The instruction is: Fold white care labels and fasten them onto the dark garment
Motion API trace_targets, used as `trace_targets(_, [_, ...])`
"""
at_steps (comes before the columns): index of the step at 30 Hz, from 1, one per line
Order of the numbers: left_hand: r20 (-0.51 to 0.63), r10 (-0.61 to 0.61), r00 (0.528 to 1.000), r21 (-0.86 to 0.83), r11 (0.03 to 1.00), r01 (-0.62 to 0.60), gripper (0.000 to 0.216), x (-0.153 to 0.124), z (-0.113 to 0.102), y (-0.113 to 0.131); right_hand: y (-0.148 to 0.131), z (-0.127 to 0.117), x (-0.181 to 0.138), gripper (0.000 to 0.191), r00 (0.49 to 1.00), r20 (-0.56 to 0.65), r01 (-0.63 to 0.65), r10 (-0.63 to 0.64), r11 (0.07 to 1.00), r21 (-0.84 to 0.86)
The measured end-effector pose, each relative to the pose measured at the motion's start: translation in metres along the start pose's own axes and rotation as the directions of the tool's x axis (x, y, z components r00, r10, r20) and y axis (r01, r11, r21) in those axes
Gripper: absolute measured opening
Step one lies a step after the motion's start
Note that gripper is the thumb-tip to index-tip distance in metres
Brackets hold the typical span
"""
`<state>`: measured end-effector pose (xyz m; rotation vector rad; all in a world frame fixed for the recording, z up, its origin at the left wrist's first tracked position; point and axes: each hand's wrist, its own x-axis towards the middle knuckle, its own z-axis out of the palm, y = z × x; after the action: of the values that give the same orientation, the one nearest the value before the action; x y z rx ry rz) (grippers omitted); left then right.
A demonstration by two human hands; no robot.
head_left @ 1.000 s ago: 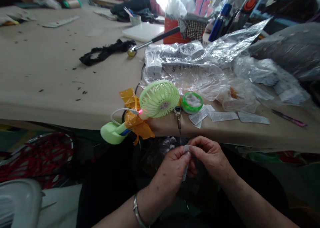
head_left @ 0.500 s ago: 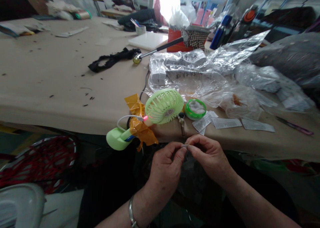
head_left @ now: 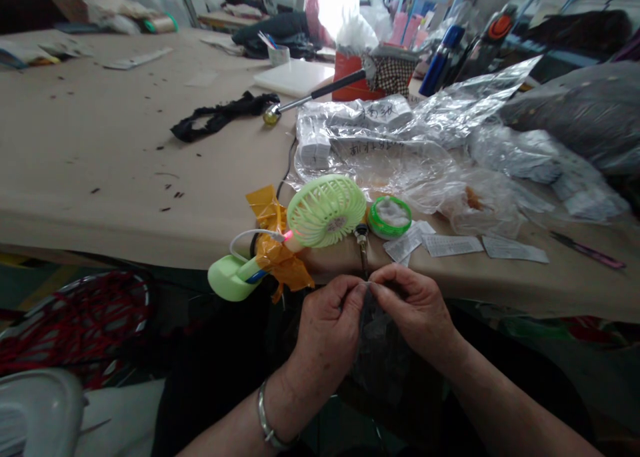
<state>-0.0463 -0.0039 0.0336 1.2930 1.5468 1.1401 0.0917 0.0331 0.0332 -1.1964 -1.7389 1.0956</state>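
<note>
My left hand (head_left: pixel 330 333) and my right hand (head_left: pixel 413 307) meet at the table's front edge, thumbs and forefingers pinched together. Between the fingertips shows a sliver of a small pale piece (head_left: pixel 367 283); the fingers cover most of it, so its kind cannot be told. Just beyond the fingertips, a thin metal rod with a dark collar (head_left: pixel 363 243) points toward me over the edge. A green tub with white fluffy filling (head_left: pixel 390 217) and several printed paper labels (head_left: pixel 453 245) lie behind my right hand. Left of the rod stands a light green fan (head_left: pixel 327 211).
Brown tape (head_left: pixel 283 260) holds the fan at the edge. Clear plastic bags with white bundles (head_left: pixel 370 143) cover the middle right, and small pink-handled scissors or snips (head_left: pixel 587 249) lie far right. A black cloth strip (head_left: pixel 220 118) and a black-handled metal tool (head_left: pixel 315 97) lie farther back.
Both hands have moved slightly up toward the rod, still pinching. The pale piece shows less between the fingertips. The view has shifted a little.
</note>
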Motion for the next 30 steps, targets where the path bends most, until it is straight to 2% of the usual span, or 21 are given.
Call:
trace_targets(11, [-0.034,0.021,0.999,-0.008,1.0,-0.021,0.015,0.004,0.001,-0.005,0.001,0.0,0.001,0.01,0.999,-0.008,0.039,-0.039,0.998,-0.053])
trace_targets(16, [-0.073,0.007,0.997,-0.032,0.999,-0.009,0.014,0.009,0.002,-0.001,0.001,0.002,0.004,0.01,0.998,-0.047,0.029,-0.029,0.999,-0.017])
trace_targets(22, [-0.046,0.002,0.999,-0.02,1.0,-0.003,0.014,0.003,-0.001,0.001,0.0,-0.003,-0.006,0.007,0.999,-0.019,0.044,-0.045,0.999,-0.019])
trace_targets(24, [-0.001,-0.016,1.0,-0.033,0.999,0.016,0.015,-0.001,-0.001,-0.002,-0.002,-0.012,-0.01,0.007,0.996,0.003,0.09,-0.09,0.991,-0.099])
trace_targets(26, [0.044,-0.044,0.998,-0.052,0.998,0.046,0.015,-0.004,-0.001,-0.007,-0.003,-0.023,-0.012,0.006,0.981,0.002,0.189,-0.194,0.953,-0.236])
trace_targets(28, [0.047,-0.078,0.996,-0.062,0.995,0.081,0.019,-0.006,0.0,-0.014,-0.002,-0.036,-0.008,0.008,0.937,-0.017,0.311,-0.349,0.856,-0.413])
trace_targets(30, [0.034,-0.109,0.993,-0.064,0.992,0.111,0.023,-0.007,0.001,-0.02,0.002,-0.045,-0.002,0.017,0.885,-0.002,0.372,-0.465,0.712,-0.596])
